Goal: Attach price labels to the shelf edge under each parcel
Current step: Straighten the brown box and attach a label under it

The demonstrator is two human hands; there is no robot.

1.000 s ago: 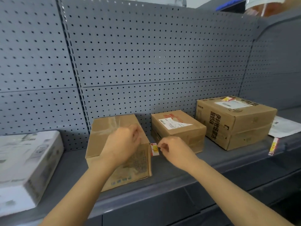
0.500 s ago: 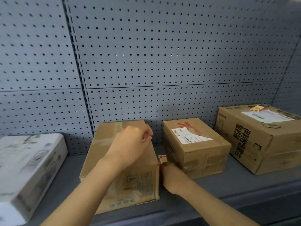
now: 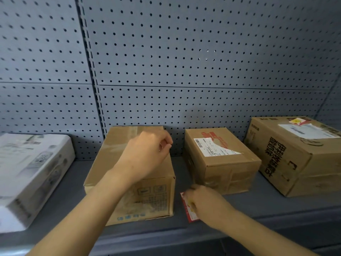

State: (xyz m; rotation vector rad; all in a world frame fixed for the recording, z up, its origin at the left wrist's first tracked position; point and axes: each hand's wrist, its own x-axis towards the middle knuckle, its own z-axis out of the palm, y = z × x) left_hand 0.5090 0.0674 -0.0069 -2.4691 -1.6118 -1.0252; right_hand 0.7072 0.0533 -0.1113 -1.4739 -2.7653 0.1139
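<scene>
Left hand (image 3: 147, 154): rests on top of the left box (image 3: 134, 174), near its right edge, fingers curled in loosely; whether it holds anything I cannot tell.
Right hand (image 3: 204, 204): low on the shelf (image 3: 276, 206) between the left box and the middle box (image 3: 219, 159), fingers closed on a label (image 3: 188, 207).
Label: red and white with some yellow, held edge-up just right of the left box's front corner, its lower end near the shelf surface; the hand covers its right part. It sits back from the shelf edge (image 3: 184, 235).
Left box: brown carton, long side running back to the pegboard (image 3: 184, 61), print on its front face.
Middle box: smaller brown carton with a white shipping slip on top, apart from the left box.
Right box (image 3: 295, 154): largest carton, black characters on its side, white slip and a small red-yellow sticker on top.
White box (image 3: 27, 174): at far left, tilted, blurred.
Pegboard: grey, perforated, forms the back wall behind all the parcels.
</scene>
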